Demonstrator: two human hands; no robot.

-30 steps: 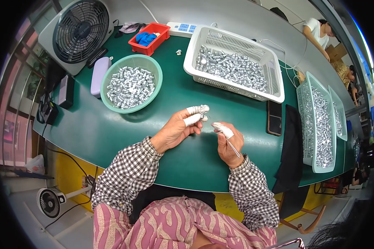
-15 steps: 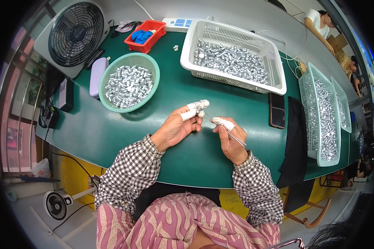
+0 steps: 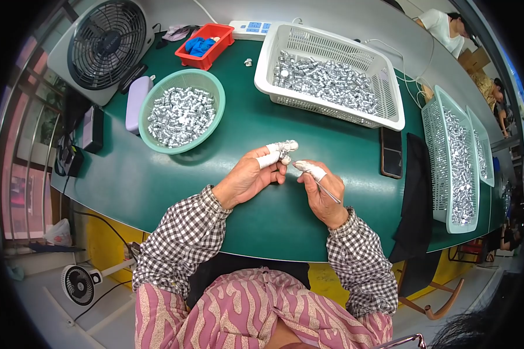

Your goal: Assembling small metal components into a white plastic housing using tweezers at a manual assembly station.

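My left hand [image 3: 251, 174] pinches a small silvery metal part [image 3: 284, 155] between its thumb and forefinger, both in white finger covers. Close to its right, my right hand [image 3: 323, 192] is closed on a thin metal pick [image 3: 329, 193], whose tip end points at the part. Whether the tip touches the part I cannot tell. Many similar silvery parts fill the round green basket [image 3: 220, 110] beyond my left hand. More lie in the white rectangular basket [image 3: 262, 78] at the back.
On the right stand light green baskets [image 3: 442, 198] of metal parts, with a phone [image 3: 391, 152] and dark cloth [image 3: 412, 200] before them. A box fan [image 3: 106, 49], purple case [image 3: 138, 103], red tray [image 3: 227, 39] and power strip [image 3: 250, 29] line the left and back. Another person [image 3: 442, 29] is at far right.
The right hand's pick has tilted slightly and its tip sits nearer the left fingers. The left hand has barely moved, and keeps its pinch. The whole view shifts slightly.
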